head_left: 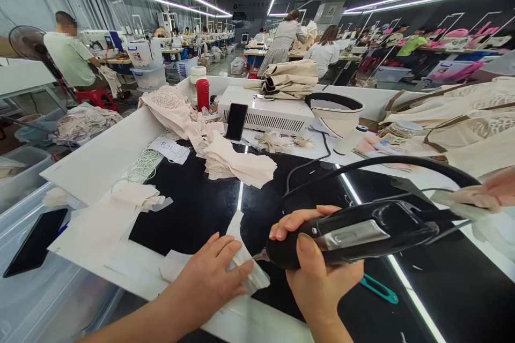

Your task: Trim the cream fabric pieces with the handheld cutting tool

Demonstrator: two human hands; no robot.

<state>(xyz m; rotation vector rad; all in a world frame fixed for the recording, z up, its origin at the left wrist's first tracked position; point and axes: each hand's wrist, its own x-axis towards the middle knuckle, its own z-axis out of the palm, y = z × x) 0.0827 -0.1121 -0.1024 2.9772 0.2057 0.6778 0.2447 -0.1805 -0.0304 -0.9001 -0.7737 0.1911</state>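
Observation:
My right hand point(311, 265) is wrapped round a black hand-held tool point(354, 233) with a thick black cable point(402, 163) arching off to the right; its tip points left at a small white fabric strip point(245, 265) on the glossy black table point(201, 209). My left hand point(211, 278) lies flat with fingers stretched, pressing that strip down just left of the tool's tip.
Cream fabric pieces point(237, 163) are piled mid-table, beside a propped phone point(235, 121), a white box unit point(267, 110) and a red bottle point(203, 94). Teal snips point(378, 289) lie near my right wrist. Another phone point(36, 241) rests at left. Other people sit at distant tables.

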